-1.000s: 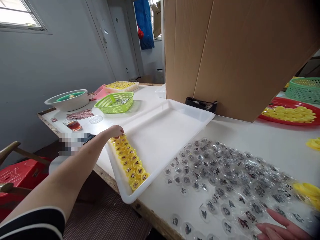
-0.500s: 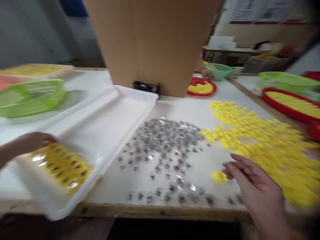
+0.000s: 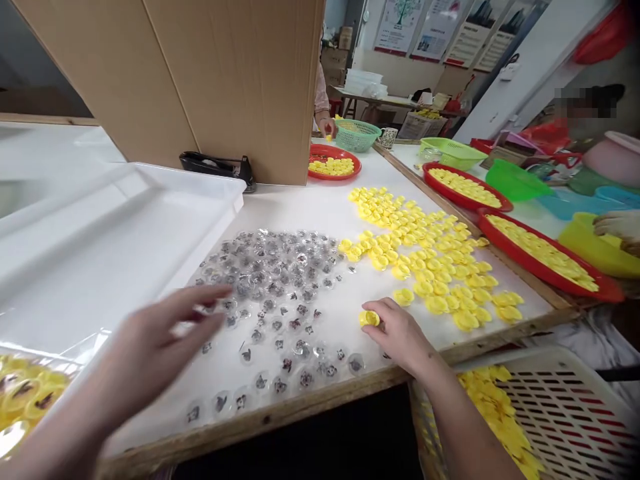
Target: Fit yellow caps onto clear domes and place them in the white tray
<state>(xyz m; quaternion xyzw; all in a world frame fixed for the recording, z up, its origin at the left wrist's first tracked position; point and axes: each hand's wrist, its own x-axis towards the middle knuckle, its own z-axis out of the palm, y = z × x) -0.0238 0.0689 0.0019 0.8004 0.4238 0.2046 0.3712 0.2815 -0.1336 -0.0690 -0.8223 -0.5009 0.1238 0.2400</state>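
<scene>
My right hand pinches a yellow cup-shaped piece above the white table. At the left, my left hand hangs with thumb and fingers apart, holding nothing, slightly blurred. Clear round pieces with dark centres lie heaped in the middle, and several more are spread toward the front edge. A spread of yellow pieces covers the table's right part. Yellow pieces with dark centres sit under shiny clear film in the white tray's near end.
The long white tray fills the left. Behind it stand a black tape dispenser and a cardboard sheet. Red plates and baskets line the right. A person's hand is at the back, a gloved hand far right.
The view has swung right. My left hand has left the yellow pieces in the tray and moved toward the clear pieces. My right hand has taken hold of a yellow piece.
</scene>
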